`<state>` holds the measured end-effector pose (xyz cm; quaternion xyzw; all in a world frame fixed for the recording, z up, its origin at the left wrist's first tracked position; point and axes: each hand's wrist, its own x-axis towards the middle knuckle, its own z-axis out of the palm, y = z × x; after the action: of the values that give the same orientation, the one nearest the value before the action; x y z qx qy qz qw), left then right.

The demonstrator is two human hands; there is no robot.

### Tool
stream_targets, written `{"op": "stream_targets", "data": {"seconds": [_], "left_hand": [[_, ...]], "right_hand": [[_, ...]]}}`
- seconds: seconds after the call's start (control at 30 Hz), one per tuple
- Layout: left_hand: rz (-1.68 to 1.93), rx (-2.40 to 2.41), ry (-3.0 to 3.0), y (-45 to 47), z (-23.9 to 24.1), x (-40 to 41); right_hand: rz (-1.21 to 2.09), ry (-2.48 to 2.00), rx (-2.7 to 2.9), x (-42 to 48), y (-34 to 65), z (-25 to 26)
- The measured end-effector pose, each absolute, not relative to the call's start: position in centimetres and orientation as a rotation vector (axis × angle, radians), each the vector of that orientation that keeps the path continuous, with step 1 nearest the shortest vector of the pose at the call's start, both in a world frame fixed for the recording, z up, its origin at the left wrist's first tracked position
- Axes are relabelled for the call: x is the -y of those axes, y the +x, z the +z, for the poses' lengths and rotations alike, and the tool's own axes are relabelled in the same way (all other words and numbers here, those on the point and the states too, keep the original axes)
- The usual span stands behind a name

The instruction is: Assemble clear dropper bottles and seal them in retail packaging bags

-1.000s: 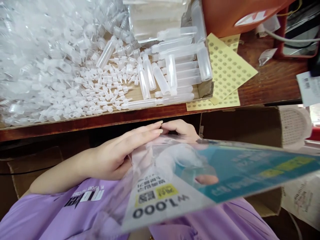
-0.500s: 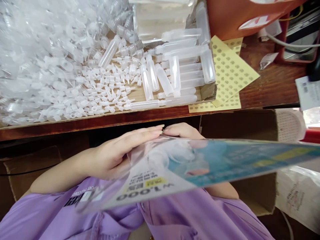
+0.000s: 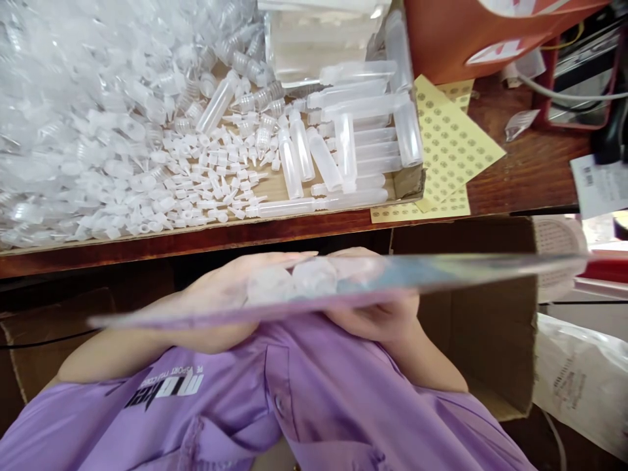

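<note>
Both hands, left hand (image 3: 220, 278) and right hand (image 3: 375, 322), are brought together at a thin, clear-edged package (image 3: 422, 273), which hangs in the air just off the desk's (image 3: 534, 173) near edge; they seem to support it, but I cannot tell whether either hand's fingers are closed on it or merely lie against it. Seen almost edge-on, the package passes across the front of both hands, its long axis running left to right, roughly along that near edge. Its left tip overlaps the left forearm, while its right end reaches well past the right hand, so the right hand sits nearer the middle. Beyond it, on the desk, a shallow carton (image 3: 415, 188) of bottles (image 3: 289, 162) and small nozzle tips (image 3: 216, 183) comes up to the near edge, with yellow sticker sheets (image 3: 454, 144) beside the carton's right side. Much is hard to make out: the print is smeared, most of the fingertips are covered, and the whitish lumps (image 3: 314, 275) at the package's middle could be inside it or showing through. The carton's left and far sides are cut off.
</note>
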<state>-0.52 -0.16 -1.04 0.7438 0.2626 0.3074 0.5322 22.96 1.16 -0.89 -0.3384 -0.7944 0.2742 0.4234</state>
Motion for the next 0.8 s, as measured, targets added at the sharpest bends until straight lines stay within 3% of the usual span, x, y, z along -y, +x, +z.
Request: {"op": "stream_targets", "data": {"seconds": [0.17,0.3,0.53,0.8], "left_hand": [[0.838,-0.73,1.976,0.2,0.1,-0.3],[1.0,-0.889,1.698,1.0,0.5,-0.1],[0.96,-0.901,1.317,0.8,1.0,0.3],[1.009,-0.997,1.654,0.8,0.2,0.6]], "right_hand": [[0.65,-0.906,2.027,-0.9,22.6,-1.2],[0.692,-1.007,1.985,-0.4,22.6,-1.2],[0.771,-0.905,1.858,-1.0,23.6,-1.4],[0.551,-0.692,2.186,-2.3,23.9,-1.0]]}}
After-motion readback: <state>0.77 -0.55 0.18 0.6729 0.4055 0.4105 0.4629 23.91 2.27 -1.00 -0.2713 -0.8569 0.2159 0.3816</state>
